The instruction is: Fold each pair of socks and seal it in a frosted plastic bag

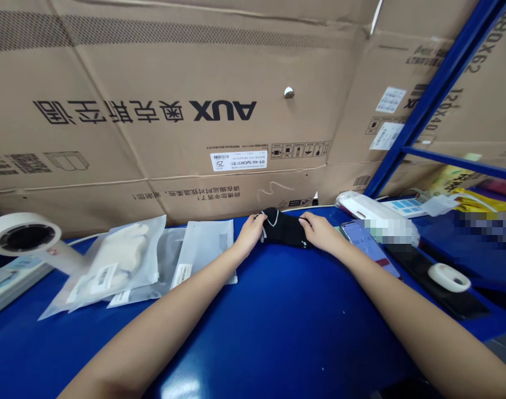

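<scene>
A black sock [282,228] with a pale grey line and a small white mark lies near the back of the blue table. My left hand [251,230] pinches its left end between thumb and fingers. At the opposite end, my right hand [318,229] grips the upper edge. Between the two hands the fabric is spread fairly flat. Left of my left hand is a frosted zip bag [209,244] with a white label. Beside my right forearm lies a phone [367,244] with its screen lit.
Frosted bags with white fabric [123,255] overlap at the left, by a white handheld fan [28,235] and a power strip [18,282]. A large cardboard sheet [173,66] stands behind the table [277,332]. At right are a plastic-wrapped white roll [373,213], a white mouse-like object [449,277] and a blue frame [435,88].
</scene>
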`<move>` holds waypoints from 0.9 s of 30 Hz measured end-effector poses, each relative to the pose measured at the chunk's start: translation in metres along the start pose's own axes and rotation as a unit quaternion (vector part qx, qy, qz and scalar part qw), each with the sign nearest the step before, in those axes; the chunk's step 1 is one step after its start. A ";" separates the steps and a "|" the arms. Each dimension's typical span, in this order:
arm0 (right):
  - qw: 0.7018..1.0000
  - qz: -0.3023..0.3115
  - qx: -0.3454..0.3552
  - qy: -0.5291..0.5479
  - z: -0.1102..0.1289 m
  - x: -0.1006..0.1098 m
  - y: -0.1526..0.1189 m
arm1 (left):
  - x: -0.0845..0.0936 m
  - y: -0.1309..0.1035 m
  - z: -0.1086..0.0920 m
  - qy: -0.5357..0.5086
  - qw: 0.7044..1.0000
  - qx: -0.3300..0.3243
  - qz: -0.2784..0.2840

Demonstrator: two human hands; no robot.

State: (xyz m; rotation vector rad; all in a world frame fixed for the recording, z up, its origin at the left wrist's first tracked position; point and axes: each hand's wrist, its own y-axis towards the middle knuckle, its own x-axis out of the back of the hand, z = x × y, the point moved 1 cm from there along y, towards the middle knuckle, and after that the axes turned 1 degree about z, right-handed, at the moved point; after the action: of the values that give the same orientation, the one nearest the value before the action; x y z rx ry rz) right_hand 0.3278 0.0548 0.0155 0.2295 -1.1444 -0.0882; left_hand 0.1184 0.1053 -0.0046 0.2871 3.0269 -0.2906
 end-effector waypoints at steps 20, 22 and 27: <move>0.997 0.006 0.037 -0.067 0.017 0.018 -0.014 | -0.003 -0.013 -0.027 0.117 0.985 0.084 0.097; 0.994 -0.042 0.104 -0.008 0.033 0.018 -0.019 | -0.003 -0.014 -0.027 0.105 0.985 0.089 0.103; 0.984 0.023 0.173 -0.045 0.061 0.005 -0.032 | 0.000 -0.008 -0.017 0.080 0.989 0.063 0.106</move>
State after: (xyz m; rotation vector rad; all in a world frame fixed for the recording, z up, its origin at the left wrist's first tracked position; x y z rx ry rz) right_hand 0.2760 0.0148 0.0362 0.5108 -1.2500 0.1445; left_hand 0.1157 0.1012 0.0132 0.6692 3.1003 -0.4631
